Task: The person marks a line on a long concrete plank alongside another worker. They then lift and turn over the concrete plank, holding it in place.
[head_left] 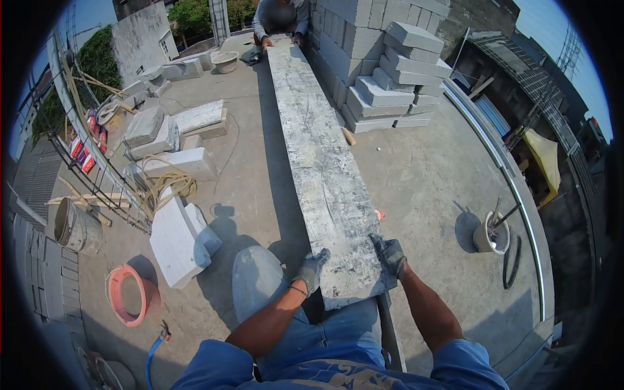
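A long plank (328, 175), pale and smeared with dark stains, stretches away from me with its near end above my thighs. My left hand (312, 270), in a dark grey work glove, is closed around the plank's left edge. On the opposite edge my right hand (389, 255), gloved too, grips it near the same end. The undersides of both grips are hidden by the plank. At the far end another person (281, 18) bends over, with both hands on the plank's edges.
Stacked pale blocks (400, 78) stand right of the plank's far half. Loose blocks (185, 237) and a coiled hose (162, 185) lie on the left. An orange bucket (153, 296) sits lower left, and a white bucket with tools (484, 237) stands on the right near a metal rail (513, 175).
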